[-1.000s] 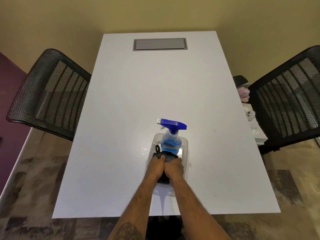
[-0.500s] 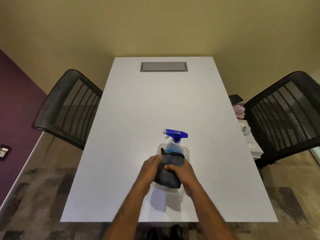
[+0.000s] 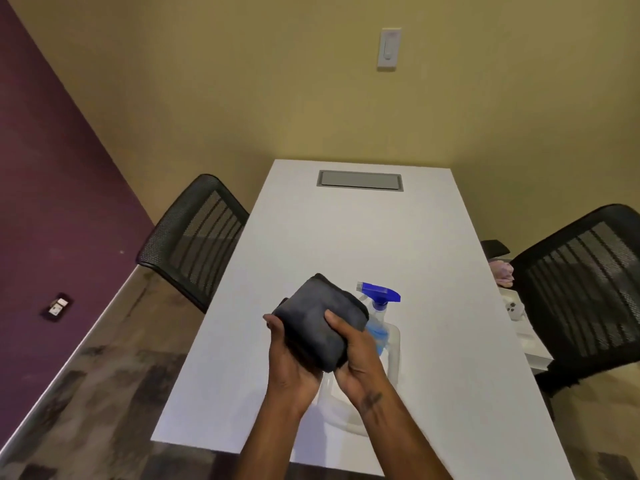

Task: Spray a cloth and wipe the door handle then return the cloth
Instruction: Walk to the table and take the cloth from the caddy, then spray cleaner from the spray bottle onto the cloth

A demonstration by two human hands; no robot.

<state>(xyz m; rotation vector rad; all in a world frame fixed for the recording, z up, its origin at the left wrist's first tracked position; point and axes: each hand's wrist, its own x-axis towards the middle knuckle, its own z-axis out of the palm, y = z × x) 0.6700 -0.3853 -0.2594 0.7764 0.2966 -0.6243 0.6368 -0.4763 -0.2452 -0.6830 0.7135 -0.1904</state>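
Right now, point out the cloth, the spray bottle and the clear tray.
cloth [image 3: 313, 327]: head view, middle of the folded dark fabric.
spray bottle [image 3: 379, 293]: head view, blue trigger head.
clear tray [image 3: 394, 355]: head view, right rim.

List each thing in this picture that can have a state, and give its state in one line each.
dark cloth: folded, lifted, held in both hands.
left hand: closed on the cloth.
right hand: closed on the cloth.
spray bottle: upright in the clear tray, untouched.
clear tray: resting on the white table.
grey table hatch: shut.
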